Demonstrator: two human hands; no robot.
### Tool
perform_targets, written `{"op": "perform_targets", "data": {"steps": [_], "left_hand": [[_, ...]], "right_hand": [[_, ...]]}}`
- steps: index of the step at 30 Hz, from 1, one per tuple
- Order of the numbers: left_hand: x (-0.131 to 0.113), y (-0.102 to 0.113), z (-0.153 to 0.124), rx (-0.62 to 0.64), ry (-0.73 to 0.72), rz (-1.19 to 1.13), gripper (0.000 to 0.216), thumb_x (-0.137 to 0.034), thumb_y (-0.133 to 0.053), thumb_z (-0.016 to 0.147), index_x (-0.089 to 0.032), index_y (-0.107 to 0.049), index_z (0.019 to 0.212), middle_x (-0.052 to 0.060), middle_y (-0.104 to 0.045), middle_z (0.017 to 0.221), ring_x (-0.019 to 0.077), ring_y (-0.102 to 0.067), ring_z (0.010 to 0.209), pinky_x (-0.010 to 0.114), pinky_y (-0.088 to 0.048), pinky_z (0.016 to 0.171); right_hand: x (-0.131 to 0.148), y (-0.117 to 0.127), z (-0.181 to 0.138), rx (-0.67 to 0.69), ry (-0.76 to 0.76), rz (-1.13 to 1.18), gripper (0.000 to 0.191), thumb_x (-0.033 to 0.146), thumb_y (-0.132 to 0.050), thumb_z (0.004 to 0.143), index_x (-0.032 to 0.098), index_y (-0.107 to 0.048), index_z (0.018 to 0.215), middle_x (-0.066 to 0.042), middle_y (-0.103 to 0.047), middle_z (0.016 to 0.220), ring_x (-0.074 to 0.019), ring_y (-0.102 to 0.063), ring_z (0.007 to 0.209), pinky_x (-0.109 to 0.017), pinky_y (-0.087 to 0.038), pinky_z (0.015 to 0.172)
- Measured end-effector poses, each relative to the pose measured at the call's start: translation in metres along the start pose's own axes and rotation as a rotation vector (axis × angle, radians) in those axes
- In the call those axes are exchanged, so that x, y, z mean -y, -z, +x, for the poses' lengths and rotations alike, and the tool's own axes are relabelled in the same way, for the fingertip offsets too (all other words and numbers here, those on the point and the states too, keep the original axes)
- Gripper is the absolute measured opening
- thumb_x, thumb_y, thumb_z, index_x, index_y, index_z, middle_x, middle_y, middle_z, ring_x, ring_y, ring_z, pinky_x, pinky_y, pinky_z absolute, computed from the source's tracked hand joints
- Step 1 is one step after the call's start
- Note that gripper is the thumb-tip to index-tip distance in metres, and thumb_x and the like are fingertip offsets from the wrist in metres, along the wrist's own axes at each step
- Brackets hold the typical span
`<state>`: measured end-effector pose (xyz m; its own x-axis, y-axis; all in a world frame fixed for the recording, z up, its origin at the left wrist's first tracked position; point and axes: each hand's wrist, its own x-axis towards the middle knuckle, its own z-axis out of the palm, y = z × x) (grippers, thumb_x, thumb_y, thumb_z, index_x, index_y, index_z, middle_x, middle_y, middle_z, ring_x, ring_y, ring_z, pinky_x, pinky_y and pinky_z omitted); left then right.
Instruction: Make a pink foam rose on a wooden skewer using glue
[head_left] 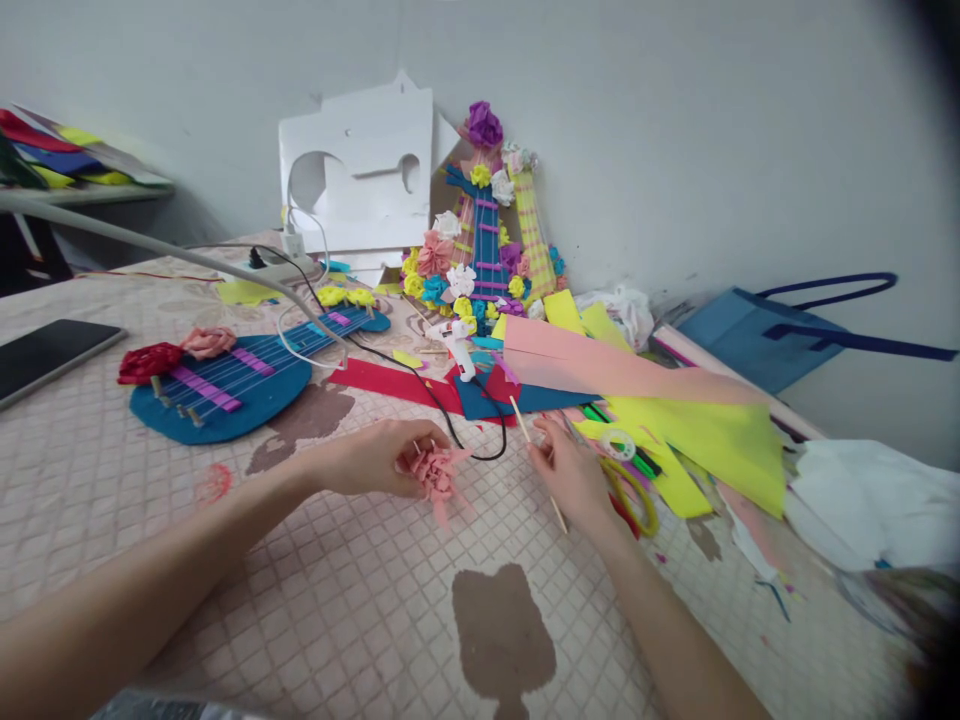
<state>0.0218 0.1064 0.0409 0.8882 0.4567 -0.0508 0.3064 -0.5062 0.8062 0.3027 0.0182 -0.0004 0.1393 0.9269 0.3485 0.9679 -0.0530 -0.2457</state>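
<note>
Checked tabletop; one held flower; one held stick

A plain pale-grey wall stretches from ten to two o'clock behind a lattice-patterned bench, with a raised shelf at ten o'clock.

flower left of stick, glue gun behind, phone far left
</note>
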Motion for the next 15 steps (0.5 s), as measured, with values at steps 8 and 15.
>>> {"op": "perform_targets", "data": {"steps": [8,15], "left_hand": [[-0.004,0.002,-0.001,0.112,-0.003,0.018,0.043,-0.026,-0.064,0.070,-0.019,-0.055,0.112,0.000,-0.062,0.083,0.0132,-0.055,0.071,0.021,-0.042,0.061],[-0.004,0.007,-0.002,0.106,0.000,0.082,0.045,-0.026,-0.063,0.070,-0.021,-0.055,0.114,0.000,-0.062,0.086,0.0136,-0.055,0.073,0.021,-0.042,0.064]], "right_hand": [[0.015,0.008,0.001,-0.084,0.049,0.212,0.026,0.027,-0.047,0.085,0.019,-0.060,0.106,-0.004,-0.064,0.083,-0.0168,-0.057,0.065,-0.031,-0.045,0.066],[0.013,0.009,0.001,-0.095,-0.001,0.258,0.016,0.028,-0.047,0.085,0.020,-0.058,0.093,-0.004,-0.063,0.083,-0.0161,-0.056,0.064,-0.030,-0.044,0.063]]}}
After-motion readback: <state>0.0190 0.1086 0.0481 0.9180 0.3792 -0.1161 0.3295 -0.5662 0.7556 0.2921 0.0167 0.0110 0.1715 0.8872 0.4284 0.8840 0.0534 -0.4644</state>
